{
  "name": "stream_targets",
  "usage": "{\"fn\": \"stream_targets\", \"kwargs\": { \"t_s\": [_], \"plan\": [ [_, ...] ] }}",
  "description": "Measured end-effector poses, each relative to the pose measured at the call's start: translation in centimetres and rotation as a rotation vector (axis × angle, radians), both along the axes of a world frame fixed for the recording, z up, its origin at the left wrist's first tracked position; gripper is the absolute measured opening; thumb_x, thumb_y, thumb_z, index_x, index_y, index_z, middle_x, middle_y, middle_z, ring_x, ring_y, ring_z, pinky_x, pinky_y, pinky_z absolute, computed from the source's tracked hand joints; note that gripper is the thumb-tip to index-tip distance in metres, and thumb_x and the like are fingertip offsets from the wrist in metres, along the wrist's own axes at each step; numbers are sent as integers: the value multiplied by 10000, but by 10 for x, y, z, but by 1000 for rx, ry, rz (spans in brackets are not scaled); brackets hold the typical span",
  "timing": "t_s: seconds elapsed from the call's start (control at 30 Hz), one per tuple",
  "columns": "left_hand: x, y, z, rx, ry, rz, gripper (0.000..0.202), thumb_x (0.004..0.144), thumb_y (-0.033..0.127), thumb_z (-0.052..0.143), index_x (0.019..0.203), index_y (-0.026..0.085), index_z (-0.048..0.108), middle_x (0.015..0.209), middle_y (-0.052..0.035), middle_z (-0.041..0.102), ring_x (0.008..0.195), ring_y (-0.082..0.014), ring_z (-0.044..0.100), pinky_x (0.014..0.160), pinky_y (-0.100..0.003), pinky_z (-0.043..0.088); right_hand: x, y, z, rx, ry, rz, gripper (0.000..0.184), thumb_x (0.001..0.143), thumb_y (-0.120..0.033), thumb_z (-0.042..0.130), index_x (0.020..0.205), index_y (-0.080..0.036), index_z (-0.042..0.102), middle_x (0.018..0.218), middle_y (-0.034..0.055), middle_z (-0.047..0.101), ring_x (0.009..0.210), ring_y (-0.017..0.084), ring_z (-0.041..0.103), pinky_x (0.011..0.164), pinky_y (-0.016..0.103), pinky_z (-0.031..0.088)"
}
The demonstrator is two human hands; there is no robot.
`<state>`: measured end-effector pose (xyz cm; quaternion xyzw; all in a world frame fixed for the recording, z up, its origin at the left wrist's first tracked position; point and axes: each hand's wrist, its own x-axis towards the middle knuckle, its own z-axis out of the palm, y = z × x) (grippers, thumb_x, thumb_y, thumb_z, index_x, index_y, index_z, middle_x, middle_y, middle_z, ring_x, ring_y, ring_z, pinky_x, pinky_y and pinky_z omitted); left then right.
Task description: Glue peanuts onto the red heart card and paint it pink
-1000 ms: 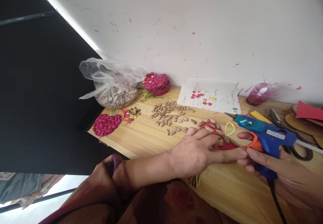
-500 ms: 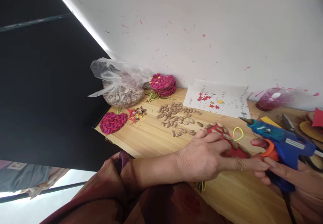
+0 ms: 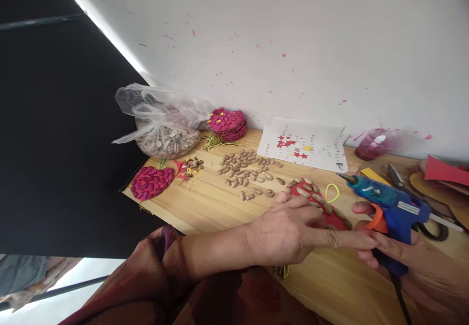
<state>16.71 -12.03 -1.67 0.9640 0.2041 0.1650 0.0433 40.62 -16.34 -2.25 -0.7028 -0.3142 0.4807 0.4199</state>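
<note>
My left hand [image 3: 293, 227] lies flat, fingers stretched out, on a red heart-shaped piece [image 3: 330, 215] edged with glued peanut shells and a yellow loop [image 3: 331, 193]. Its index finger reaches right and touches my right hand. My right hand [image 3: 399, 251] grips a blue glue gun [image 3: 388, 205] with an orange trigger, nozzle pointing left above the heart. The gun's black cord runs down off the frame.
Loose peanuts [image 3: 249, 171] lie scattered on the wooden table [image 3: 205, 203]. A plastic bag of peanuts [image 3: 164, 124], a stack of pink hearts [image 3: 227, 122], one pink heart [image 3: 152, 182], a star sheet [image 3: 304, 144], a pink cup [image 3: 375, 144], scissors and coloured sheets [image 3: 439, 173] stand around.
The view swung slightly. Both hands stay together on the red heart; the glue gun has shifted a little while my left index finger keeps touching my right hand.
</note>
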Motion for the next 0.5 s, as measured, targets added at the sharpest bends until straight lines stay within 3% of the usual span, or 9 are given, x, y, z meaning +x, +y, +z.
{"fn": "stream_targets", "kwargs": {
  "t_s": [0.13, 0.23, 0.37, 0.43, 0.5],
  "plan": [
    [1, 0, -2, -40, -57, -27, 513, 1031, 141, 480, 1460, 407, 575, 1146, -29, 698, 1087, -202, 595, 915, -354, 465, -6, -2, 7, -53, 207, 97, 445, 355, -389, 960, 613, -254, 624, 519, 22, 607, 441, 192, 536, 420, 316, 513],
    [1, 0, -5, -62, -140, -38, 484, 1044, 151, 459, 1447, 384, 590, 1109, -15, 712, 1059, -191, 608, 937, -351, 468, -9, -2, 9, -44, 276, 77, 444, 379, -368, 977, 645, -247, 642, 524, 3, 604, 446, 168, 523, 439, 288, 514],
    [-1, 3, -9, -73, -241, -125, 400, 1047, 161, 469, 1379, 285, 656, 1076, -16, 731, 1037, -145, 640, 980, -288, 486, -1, 2, 5, -59, 280, 50, 441, 424, -421, 982, 733, -260, 712, 644, 28, 683, 545, 206, 616, 493, 299, 569],
    [-6, 10, -7, -47, -329, -90, 294, 1044, 252, 532, 1284, 233, 699, 1037, -35, 734, 999, -146, 659, 963, -291, 508, 5, 6, 2, -14, 252, 89, 368, 517, -446, 955, 711, -250, 711, 678, 49, 686, 564, 210, 625, 473, 286, 558],
    [-17, 22, -2, -30, -441, 27, 213, 1011, 340, 607, 1080, 179, 729, 1002, -64, 731, 963, -170, 665, 925, -315, 529, 10, 10, 1, 54, 235, 73, 341, 574, -442, 933, 682, -243, 679, 658, 46, 658, 537, 193, 599, 416, 260, 506]
  ]
}}
